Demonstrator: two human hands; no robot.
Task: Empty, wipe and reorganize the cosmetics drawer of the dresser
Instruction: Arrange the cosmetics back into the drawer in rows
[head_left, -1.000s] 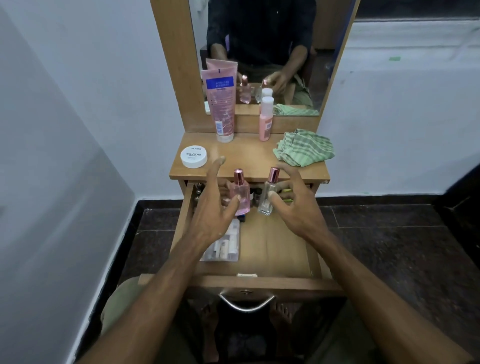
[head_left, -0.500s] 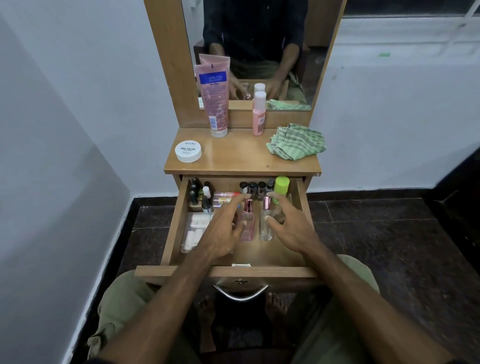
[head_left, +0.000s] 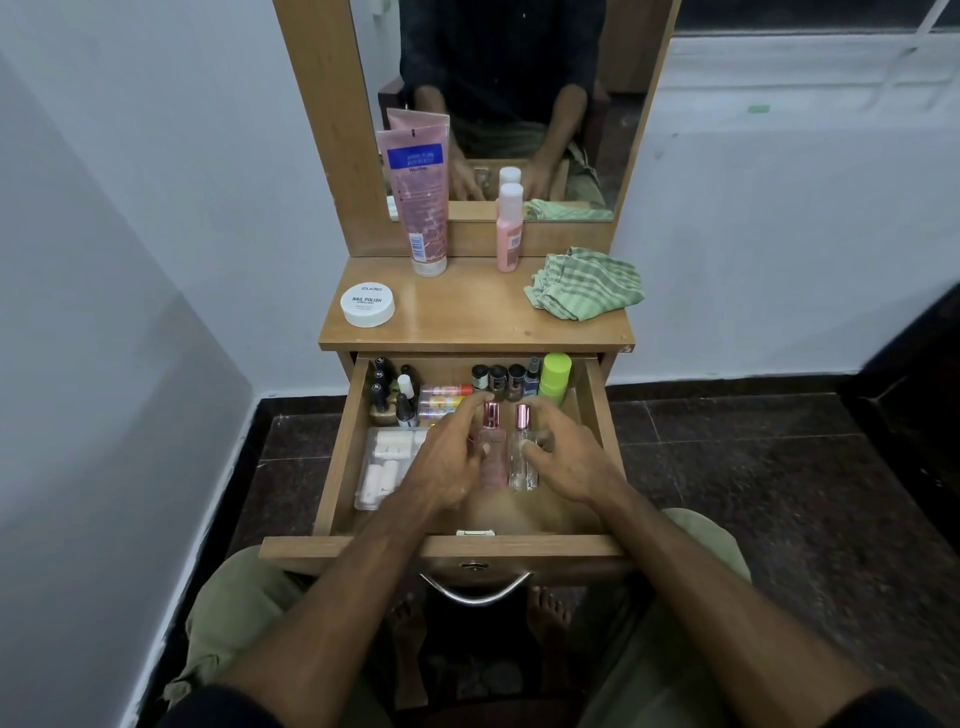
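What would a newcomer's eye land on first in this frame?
Two rose-capped bottles standing in the open drawer: the left hand holds the pink bottle and the right hand the clear bottle. On the dresser top, a tall pink tube leans against the mirror, with a green striped cloth at right.

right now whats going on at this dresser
A person sits at the open drawer, setting two spray bottles upright inside. The left hand holds the pink bottle, the right hand the clear bottle. Nail polishes line the drawer's back. A green cloth lies on the dresser top.
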